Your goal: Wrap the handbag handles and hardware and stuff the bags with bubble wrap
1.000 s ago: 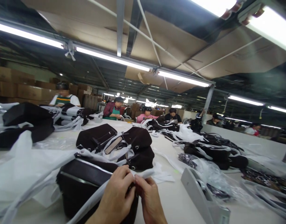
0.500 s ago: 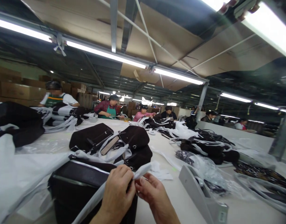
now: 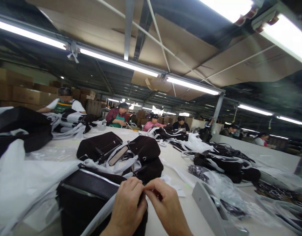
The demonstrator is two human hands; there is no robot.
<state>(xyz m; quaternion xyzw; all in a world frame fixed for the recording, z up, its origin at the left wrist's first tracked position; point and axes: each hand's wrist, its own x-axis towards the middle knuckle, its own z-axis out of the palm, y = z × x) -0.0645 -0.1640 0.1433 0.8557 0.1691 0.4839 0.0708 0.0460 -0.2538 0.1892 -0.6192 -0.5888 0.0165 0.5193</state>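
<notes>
A black handbag [image 3: 78,203] stands right in front of me, with a strap wrapped in white tissue paper [image 3: 101,212] running up across its front. My left hand [image 3: 128,205] is closed around the upper part of that strap, by the bag's top right corner. My right hand [image 3: 167,205] has its thumb and fingertips pinched together, meeting the left hand's fingers. Whatever lies in that pinch is hidden by the fingers. Just behind sits another dark bag [image 3: 144,149] with paper-wrapped handles and a beige tag [image 3: 118,155].
A grey tape dispenser [image 3: 207,206] stands to my right, beside clear plastic bags [image 3: 227,186] and dark straps with metal rings [image 3: 280,191]. White wrapping sheets [image 3: 10,183] and a black bag [image 3: 23,129] lie on the left. Several co-workers [image 3: 118,116] sit across the table [image 3: 97,132].
My right hand has risen and turned, its fingertips now against my left hand. The white wrapped end that stuck out between my hands is now hidden. The view has shifted slightly.
</notes>
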